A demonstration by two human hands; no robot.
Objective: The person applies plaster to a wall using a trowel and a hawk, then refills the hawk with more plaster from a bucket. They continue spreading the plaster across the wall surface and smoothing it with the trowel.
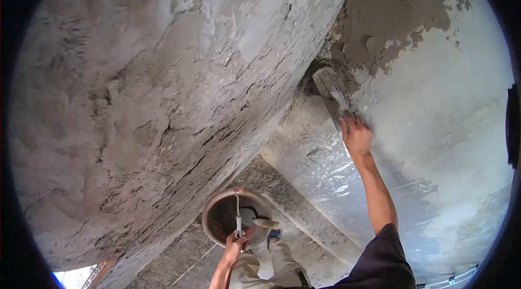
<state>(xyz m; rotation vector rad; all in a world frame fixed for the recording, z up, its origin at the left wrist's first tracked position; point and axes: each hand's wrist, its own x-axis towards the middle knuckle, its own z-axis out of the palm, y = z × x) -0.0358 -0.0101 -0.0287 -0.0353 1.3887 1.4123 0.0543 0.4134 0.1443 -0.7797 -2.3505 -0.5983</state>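
Observation:
My right hand [357,134] is closed around the handle of a long trowel [330,85], whose blade lies against the wall near the corner under wet grey plaster [399,4]. Low in the view, my left hand [234,246] grips a tool with a white handle [239,226]; its far end is hard to make out over the bucket. Beneath it is a round bucket [209,218] with a dark inside. Across the bucket's right rim lies a brush-like tool with a pale end [267,223].
A rough plastered slanting surface [135,99] fills the left side. Smooth, lighter plaster [456,104] covers the right wall. Concrete steps or ledges [304,202] run below. My legs [285,264] and one dark shoe [274,235] show beside the bucket.

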